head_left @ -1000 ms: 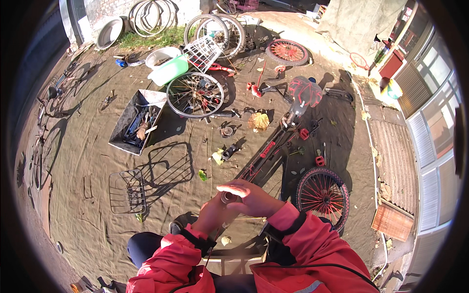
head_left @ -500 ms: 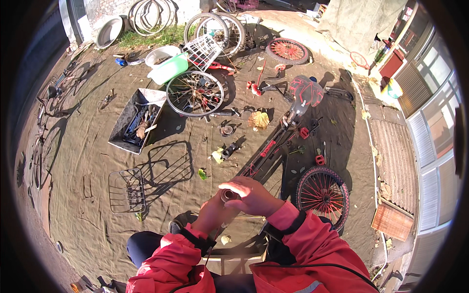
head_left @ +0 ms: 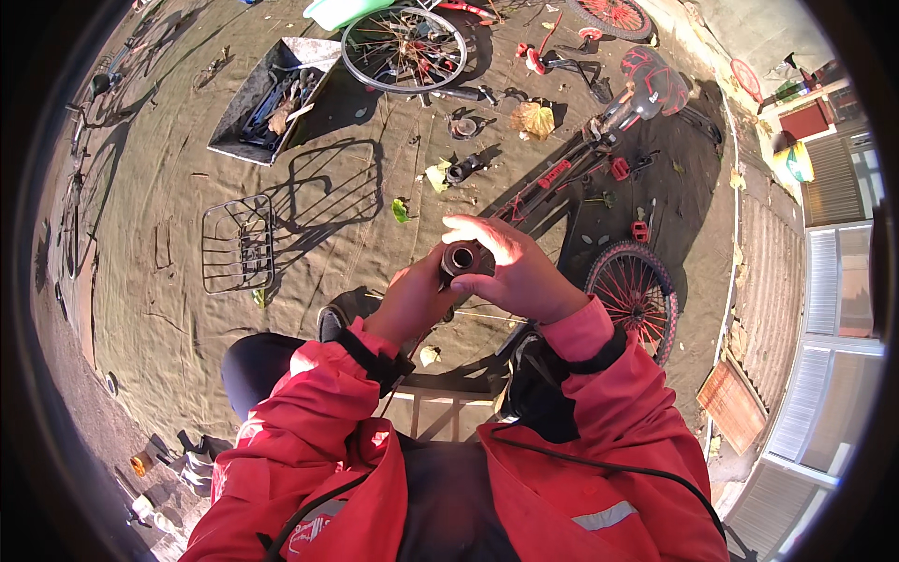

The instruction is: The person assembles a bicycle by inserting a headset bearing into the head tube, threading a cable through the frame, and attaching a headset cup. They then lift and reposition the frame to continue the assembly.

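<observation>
A dark bicycle frame [head_left: 536,195] with red lettering stretches away from me to a black-and-red saddle [head_left: 654,86]. Its head tube [head_left: 461,258] points up at me, showing a round, hollow end. My left hand [head_left: 412,295] is wrapped round the tube's left side, its fingertips mostly hidden. From the right, my right hand [head_left: 515,272] curls over the same tube, thumb at the near rim and fingers across the far side. Any small part pinched between them cannot be made out.
A black wire basket [head_left: 238,245] lies at the left, beyond it a metal tool box [head_left: 245,140]. A spoked wheel rim [head_left: 405,49] lies at the far middle. To the right is a red-spoked wheel [head_left: 637,300]. Beyond my hands sits a black bike part [head_left: 464,169] among leaves.
My view has tipped downward, so the ground things sit higher in the picture. Both hands stay on the head tube, whose round opening now shows more clearly between them.
</observation>
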Tool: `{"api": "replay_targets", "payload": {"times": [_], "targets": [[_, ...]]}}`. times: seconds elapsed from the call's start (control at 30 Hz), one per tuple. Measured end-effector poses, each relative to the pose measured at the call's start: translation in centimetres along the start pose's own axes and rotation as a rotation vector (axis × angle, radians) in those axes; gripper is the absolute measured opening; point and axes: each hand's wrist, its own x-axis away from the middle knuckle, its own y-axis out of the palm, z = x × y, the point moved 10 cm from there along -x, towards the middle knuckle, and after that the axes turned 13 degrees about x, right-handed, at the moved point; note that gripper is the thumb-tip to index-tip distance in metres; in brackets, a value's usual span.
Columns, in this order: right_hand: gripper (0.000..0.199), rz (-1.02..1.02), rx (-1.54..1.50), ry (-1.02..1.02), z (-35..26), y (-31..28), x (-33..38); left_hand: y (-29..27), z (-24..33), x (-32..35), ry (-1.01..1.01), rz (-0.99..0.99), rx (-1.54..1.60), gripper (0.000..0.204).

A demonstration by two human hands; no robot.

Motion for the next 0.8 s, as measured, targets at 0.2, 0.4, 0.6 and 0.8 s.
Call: {"api": "replay_targets", "payload": {"times": [0.2,0.4,0.6,0.8], "targets": [[0.069,0.009,-0.027,0.056,0.2,-0.3,0.1,-0.3,0.6,-0.1,0.040,0.026,0.009,0.056],[0.064,0.125,0.100,-0.064,-0.8,-1.2,-0.1,-0.3,0.4,-0.2,0.042,0.034,0.005,0.062],[0.060,0.179,0.182,-0.035,-1.2,-0.9,-0.1,-0.5,0.2,0.0,0.040,0.067,0.006,0.061],[0.068,0.177,0.116,0.169,-0.4,-0.7,0.1,-0.5,-0.2,0.0,-0.046,0.051,0.017,0.051]]}}
